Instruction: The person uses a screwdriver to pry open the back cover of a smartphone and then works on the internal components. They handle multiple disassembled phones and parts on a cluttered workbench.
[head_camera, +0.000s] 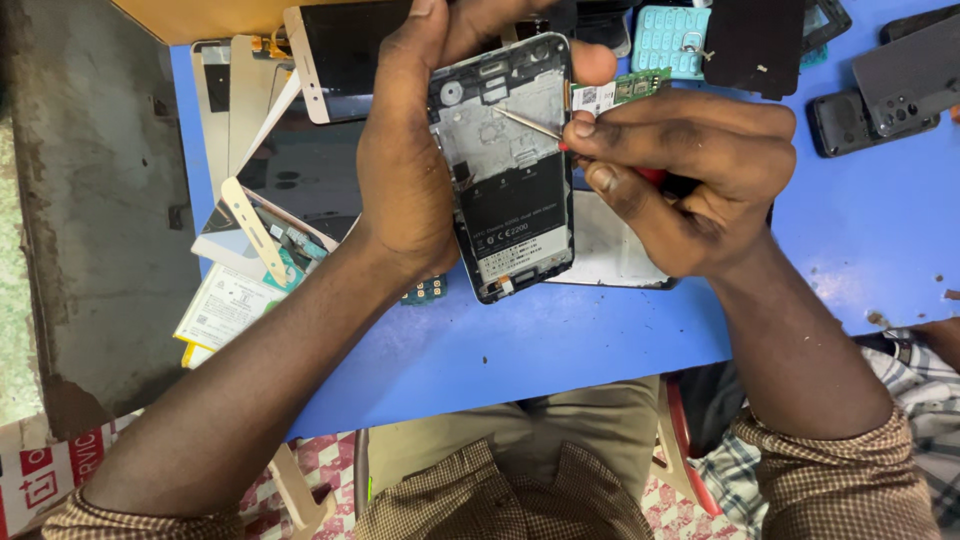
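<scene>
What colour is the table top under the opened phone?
Blue; the table top shows best in the head view.

Matt blue tabletop (560, 340), glossy black phone battery (515, 205), thin metal screwdriver shaft (527, 124).

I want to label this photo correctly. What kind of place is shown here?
Probably a phone repair bench. The left hand holds an opened phone, the right hand works a thin screwdriver into it, and loose phone parts lie on the blue table.
</scene>
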